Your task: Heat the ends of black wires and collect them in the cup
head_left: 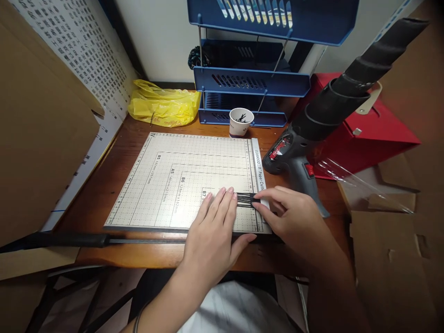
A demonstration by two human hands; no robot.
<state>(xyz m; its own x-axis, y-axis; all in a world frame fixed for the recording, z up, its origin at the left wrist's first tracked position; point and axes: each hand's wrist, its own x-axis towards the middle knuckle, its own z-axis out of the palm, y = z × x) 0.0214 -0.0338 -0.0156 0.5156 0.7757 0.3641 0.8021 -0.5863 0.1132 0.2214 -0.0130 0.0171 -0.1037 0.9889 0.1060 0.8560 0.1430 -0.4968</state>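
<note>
A pale paper cutter board with printed grid lines lies on the wooden desk. Several thin black strands lie side by side across its lower right part. My left hand rests flat on the board, fingers stretched out, its fingertips beside the left part of the strands and perhaps covering some of their length. At their right ends, near the board's edge strip, my right hand pinches the strands between thumb and fingers. The cutter's long blade arm with a black handle runs along the board's near edge.
Behind the board stands a paper cup holding small black pieces. Blue tiered trays and a yellow plastic bag are at the back. A dark heat gun, a red box and cardboard occupy the right.
</note>
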